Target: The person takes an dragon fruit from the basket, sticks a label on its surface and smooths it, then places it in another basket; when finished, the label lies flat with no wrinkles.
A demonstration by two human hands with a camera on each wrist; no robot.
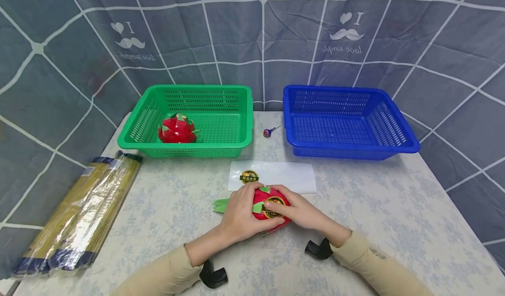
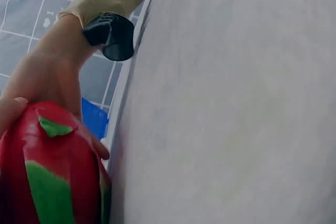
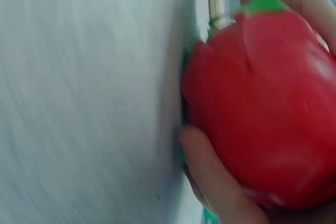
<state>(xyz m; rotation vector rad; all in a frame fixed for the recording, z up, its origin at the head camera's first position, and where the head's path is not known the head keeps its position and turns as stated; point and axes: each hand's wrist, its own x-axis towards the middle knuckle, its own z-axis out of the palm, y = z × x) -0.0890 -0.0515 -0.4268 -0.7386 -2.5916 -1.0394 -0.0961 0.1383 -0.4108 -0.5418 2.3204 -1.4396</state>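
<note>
Both hands hold a red dragon fruit (image 1: 258,196) with green leaf tips, low over the table in the head view. My left hand (image 1: 236,212) curls round its left side, the green stem end poking out beyond. On the other side my right hand (image 1: 304,210) grips it, thumb on a round black-and-gold sticker (image 1: 275,206) on the peel. Red skin of the dragon fruit (image 3: 262,108) fills much of the right wrist view. Just behind lies a white backing sheet (image 1: 284,177) bearing another round sticker (image 1: 249,176).
A green basket (image 1: 185,147) at the back left contains another dragon fruit (image 1: 177,129). At the back right stands a blue basket (image 1: 355,149). Between them lies a small lollipop (image 1: 267,132). Long clear packs of yellow sticks (image 1: 83,212) lie along the left edge.
</note>
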